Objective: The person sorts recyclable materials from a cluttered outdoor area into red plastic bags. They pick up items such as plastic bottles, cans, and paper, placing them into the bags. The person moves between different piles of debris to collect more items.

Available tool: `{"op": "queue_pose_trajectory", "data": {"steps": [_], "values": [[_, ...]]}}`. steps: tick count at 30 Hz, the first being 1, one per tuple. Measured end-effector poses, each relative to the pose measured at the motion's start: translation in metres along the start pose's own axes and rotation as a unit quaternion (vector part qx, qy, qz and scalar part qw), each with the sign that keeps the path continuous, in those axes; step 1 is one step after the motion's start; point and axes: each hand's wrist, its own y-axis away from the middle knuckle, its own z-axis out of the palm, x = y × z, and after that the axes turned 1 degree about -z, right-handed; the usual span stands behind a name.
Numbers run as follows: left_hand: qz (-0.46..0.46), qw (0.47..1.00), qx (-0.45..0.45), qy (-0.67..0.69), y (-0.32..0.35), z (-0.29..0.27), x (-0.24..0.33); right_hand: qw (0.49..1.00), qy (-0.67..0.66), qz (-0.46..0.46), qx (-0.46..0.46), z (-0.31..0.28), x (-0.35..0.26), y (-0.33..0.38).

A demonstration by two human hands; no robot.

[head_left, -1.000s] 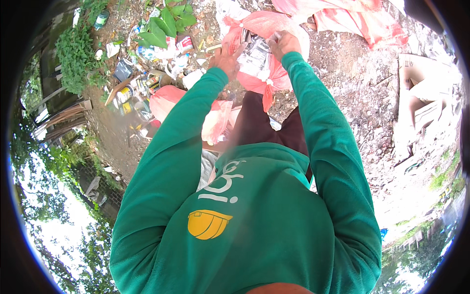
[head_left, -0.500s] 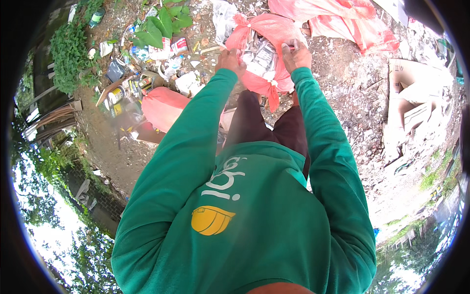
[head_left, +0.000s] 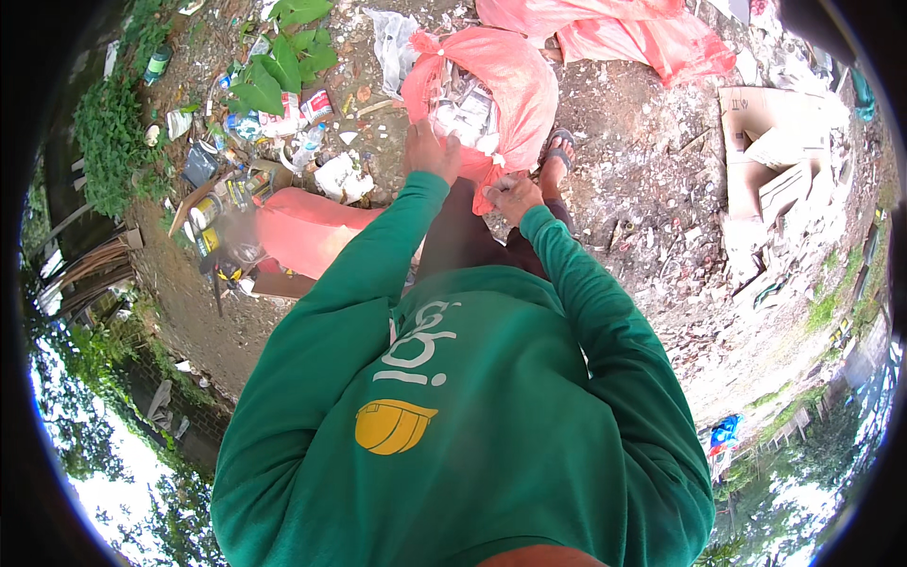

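Note:
In front of my legs stands a pinkish-red woven sack (head_left: 526, 87), its mouth open toward me and its rim knotted at the far left and near side. Crumpled whitish and grey waste (head_left: 465, 111), perhaps plastic or paper, fills the opening. My left hand (head_left: 431, 151) is closed on the sack's left near rim, with some fingertips hidden at its edge. At the near knotted corner, my right hand (head_left: 514, 197) pinches the gathered tail of the sack. Both arms wear long green sleeves.
Another red sack (head_left: 312, 230) lies at left, beside scattered cans, bottles and wrappers. Flat red sacks (head_left: 624, 38) lie at the far side, near a clear plastic bag (head_left: 392, 47). Torn cardboard (head_left: 742, 142) rests at right. My sandalled foot (head_left: 558, 151) is beside the sack.
My right hand has left the sack's right rim and come nearer, down to the knotted corner. My left hand has slid nearer along the left rim. The view has shifted slightly.

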Motion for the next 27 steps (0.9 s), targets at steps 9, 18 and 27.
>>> {"op": "queue_pose_trajectory", "data": {"steps": [9,18,27], "values": [[-0.002,0.925,-0.359,0.124,0.025,0.059,-0.005,0.994,-0.060,-0.047,-0.074,-0.031,0.026,-0.017],[0.153,0.891,-0.426,0.011,-0.017,0.079,-0.038,0.996,0.035,0.070,0.047,-0.016,0.016,-0.045],[0.251,0.881,-0.393,-0.080,-0.004,0.047,-0.017,0.990,0.130,0.003,0.048,-0.002,0.015,-0.063]]}}
